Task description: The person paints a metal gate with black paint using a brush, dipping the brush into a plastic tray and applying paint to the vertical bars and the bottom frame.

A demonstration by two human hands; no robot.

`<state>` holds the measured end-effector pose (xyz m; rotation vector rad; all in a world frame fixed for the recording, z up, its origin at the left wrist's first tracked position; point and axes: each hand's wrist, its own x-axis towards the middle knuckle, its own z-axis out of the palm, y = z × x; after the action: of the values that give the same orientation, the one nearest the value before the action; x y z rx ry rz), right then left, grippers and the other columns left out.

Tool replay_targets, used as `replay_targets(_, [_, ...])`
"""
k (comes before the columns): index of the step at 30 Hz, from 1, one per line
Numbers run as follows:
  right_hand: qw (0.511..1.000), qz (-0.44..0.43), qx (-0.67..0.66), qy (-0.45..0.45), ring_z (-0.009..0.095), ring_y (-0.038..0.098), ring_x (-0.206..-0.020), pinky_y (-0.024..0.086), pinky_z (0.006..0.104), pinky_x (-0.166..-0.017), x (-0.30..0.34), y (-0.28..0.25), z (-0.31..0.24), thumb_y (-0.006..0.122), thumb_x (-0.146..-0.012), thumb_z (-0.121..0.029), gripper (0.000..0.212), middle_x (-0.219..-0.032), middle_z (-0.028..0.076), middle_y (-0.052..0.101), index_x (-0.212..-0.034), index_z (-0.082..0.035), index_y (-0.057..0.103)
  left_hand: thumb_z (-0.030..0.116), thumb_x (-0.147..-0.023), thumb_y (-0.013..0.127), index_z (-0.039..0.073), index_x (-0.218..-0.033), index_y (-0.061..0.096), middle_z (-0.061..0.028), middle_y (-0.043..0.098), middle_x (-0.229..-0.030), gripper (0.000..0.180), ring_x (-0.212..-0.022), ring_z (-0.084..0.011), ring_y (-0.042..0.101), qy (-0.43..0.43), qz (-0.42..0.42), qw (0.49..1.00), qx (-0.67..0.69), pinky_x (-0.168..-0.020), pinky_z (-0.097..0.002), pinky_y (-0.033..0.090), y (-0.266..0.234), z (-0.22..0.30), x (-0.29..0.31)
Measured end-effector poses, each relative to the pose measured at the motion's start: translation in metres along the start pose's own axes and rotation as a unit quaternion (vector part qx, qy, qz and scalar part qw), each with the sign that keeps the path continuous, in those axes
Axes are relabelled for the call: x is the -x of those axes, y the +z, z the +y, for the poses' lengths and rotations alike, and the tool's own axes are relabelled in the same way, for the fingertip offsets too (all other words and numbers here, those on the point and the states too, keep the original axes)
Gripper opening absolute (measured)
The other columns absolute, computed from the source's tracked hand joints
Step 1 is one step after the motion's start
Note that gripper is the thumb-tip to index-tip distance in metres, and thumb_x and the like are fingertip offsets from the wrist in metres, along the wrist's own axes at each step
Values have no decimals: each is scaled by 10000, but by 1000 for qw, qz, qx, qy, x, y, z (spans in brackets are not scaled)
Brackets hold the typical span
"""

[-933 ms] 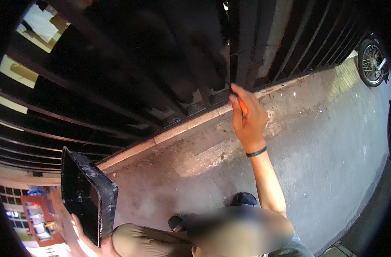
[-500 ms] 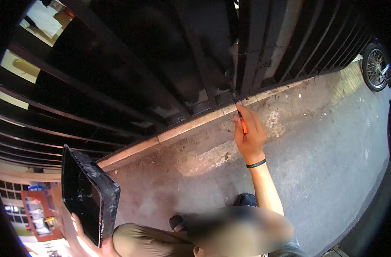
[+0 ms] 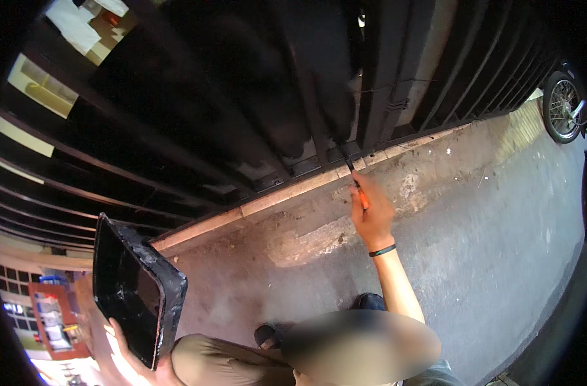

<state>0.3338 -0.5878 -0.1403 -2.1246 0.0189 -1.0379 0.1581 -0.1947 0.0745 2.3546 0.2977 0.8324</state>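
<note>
My right hand is closed around a slim paintbrush with an orange handle. The brush's dark tip reaches the lower rail of the black barred gate, between two upright bars. A dark band circles my right wrist. At the lower left, my left hand grips a black paint tray by its near side. The tray is tilted, its inside dark and shiny and its rim smeared with pale marks. Bare greyish patches show beside the dark coating low on the gate panel.
A pale tiled ledge runs under the gate. Below it lies grey concrete floor with a rough, worn strip. A motorcycle wheel stands at the far right. Left, a reddish-brown shelf holds assorted items. My knee is beside the tray.
My right hand has moved slightly down and left with the paintbrush, its tip shifting along the gate's lower rail. The tray in my left hand has turned a little, showing more of its inside.
</note>
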Motion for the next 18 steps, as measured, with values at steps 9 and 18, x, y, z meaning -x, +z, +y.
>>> replay_targets(9, [998,6,-47,-50,291,766,-920,597,340,-755,-87,-34,-35,689,-977,-35,225,-1117,160,765,-1195,-26,742,340,-991,737,46,-1478,567,-171,644,-1405,594,-1274,-298,633,-389,8,743,544,-1091,-426,537,10,45,-49])
replay_targets(18, [977,169,-116,-53,248,711,-658,570,300,-606,-104,-138,-149,460,-1139,-476,615,-888,238,730,-1213,109,636,248,-1052,673,-27,-1374,613,-142,719,-1286,427,-1095,-246,741,-474,-148,661,562,-935,-395,625,40,72,-27])
